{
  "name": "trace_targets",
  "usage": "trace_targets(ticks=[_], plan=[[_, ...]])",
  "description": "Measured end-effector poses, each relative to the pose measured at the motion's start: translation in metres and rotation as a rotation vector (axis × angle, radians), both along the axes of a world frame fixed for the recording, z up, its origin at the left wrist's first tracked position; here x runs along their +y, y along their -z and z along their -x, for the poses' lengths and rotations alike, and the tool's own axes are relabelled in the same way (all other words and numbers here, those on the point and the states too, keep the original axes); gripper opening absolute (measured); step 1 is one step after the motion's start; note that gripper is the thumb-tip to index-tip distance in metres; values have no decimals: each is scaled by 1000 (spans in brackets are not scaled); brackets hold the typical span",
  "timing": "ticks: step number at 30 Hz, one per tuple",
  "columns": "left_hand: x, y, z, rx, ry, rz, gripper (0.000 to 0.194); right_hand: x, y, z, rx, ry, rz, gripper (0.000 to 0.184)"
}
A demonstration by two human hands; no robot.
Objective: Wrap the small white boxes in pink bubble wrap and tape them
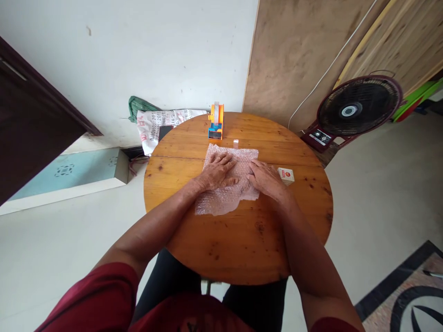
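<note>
The left hand (218, 173) lies palm down on a crinkled, translucent, pinkish-looking sheet of bubble wrap (218, 201), its fingers spread wide and its thumb pointing toward the other hand. The right hand (268, 180) rests at the sheet's right side, fingers together and slightly bent, with a narrow gap between them and the thumb; its fingertips touch the wrap. Neither hand is closed around anything. The bubble wrap lies on the middle of a round, varnished, orange-brown wooden desk (228, 251), with an uneven lower edge; whether anything lies beneath it, I cannot tell.

Just beyond the sheet's upper edge is a small, clear, shiny strip (236, 144). Farther back, near the desk's far rim, stands an orange and blue tape dispenser (216, 131) carrying a roll of tape. Just beside the right hand, on its outer side, sits a small white box with a red emblem (286, 175).

Past the desk, a white printed sack (147, 133) and a dark green bag (139, 109) are against the white wall (166, 50). A pale blue, box-shaped piece (69, 170) is on the floor at left. At right, a round, dark maroon electric fan (360, 108) stands near a brown wooden panel (280, 55).
</note>
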State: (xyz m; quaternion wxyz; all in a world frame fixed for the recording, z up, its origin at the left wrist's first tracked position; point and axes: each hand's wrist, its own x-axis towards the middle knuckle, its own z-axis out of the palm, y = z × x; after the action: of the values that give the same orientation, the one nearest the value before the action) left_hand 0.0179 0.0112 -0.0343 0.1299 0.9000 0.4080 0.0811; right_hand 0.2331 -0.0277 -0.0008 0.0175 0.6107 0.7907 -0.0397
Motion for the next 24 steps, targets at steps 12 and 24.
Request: trace_targets(ticks=[12,24], plan=[[-27,-17,-8,-4,268,-19,72,-2,-9,0,30,-7,38,38],[-21,-10,-7,25,213,5,92,-19,-33,4,7,-142,197,53]])
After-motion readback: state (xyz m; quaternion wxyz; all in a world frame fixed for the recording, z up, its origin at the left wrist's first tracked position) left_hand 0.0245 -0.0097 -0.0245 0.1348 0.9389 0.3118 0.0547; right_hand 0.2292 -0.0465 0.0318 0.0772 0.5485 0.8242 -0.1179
